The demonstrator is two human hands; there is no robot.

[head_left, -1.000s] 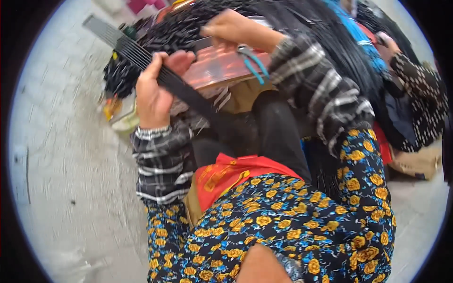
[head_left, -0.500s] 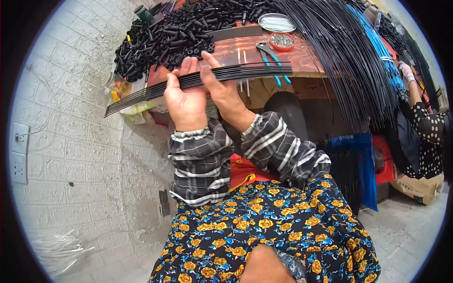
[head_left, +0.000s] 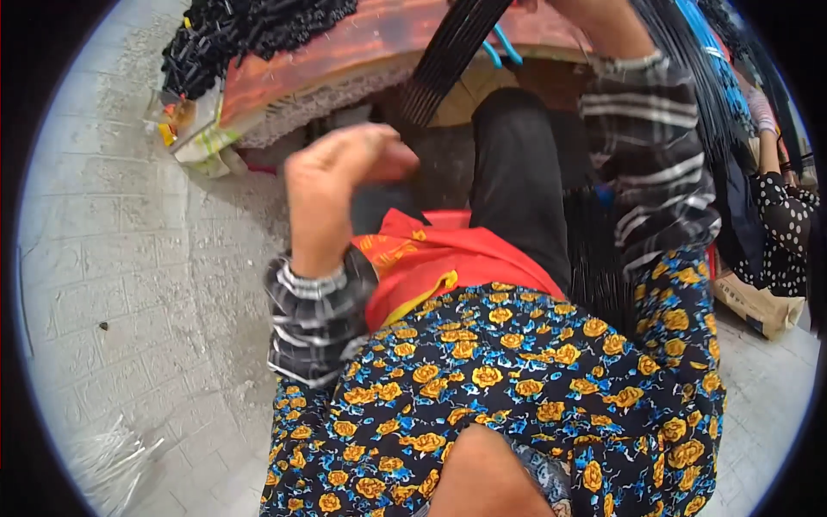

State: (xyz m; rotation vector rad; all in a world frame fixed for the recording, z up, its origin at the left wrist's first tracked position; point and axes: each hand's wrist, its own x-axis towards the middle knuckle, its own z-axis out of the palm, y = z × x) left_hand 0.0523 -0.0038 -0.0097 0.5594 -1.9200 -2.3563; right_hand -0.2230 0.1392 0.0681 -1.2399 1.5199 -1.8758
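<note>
Grey tiled floor (head_left: 112,284) fills the left side, bent by the lens. Person's lap takes the lower middle: dark floral garment (head_left: 500,405) with yellow and blue flowers, a red cloth (head_left: 431,258) tucked above it, black trouser leg (head_left: 517,172) running up to the table. Low reddish wooden table (head_left: 345,52) crosses the top, with a heap of short black tubes (head_left: 250,34) on its left end and scraps of coloured packaging (head_left: 194,129) hanging off that corner. A big sheaf of long black strands (head_left: 732,112) falls down the right edge; another person in a dotted dark sleeve (head_left: 788,233) sits beyond it, cardboard box (head_left: 758,306) by them. Left hand (head_left: 332,185), plaid cuff, is raised mid-frame over the lap, fingers curled loosely into a half-fist, nothing visibly in it, blurred. Right hand (head_left: 603,21) is up at the top edge, mostly cut off; grip cannot be told. Bundle of thin black rods (head_left: 452,56) slants down from the top edge beside the right hand, its loose end hanging off the table front above the knee, apart from the left hand. Blue-handled tool (head_left: 500,47) lies on the table just beside the bundle.
</note>
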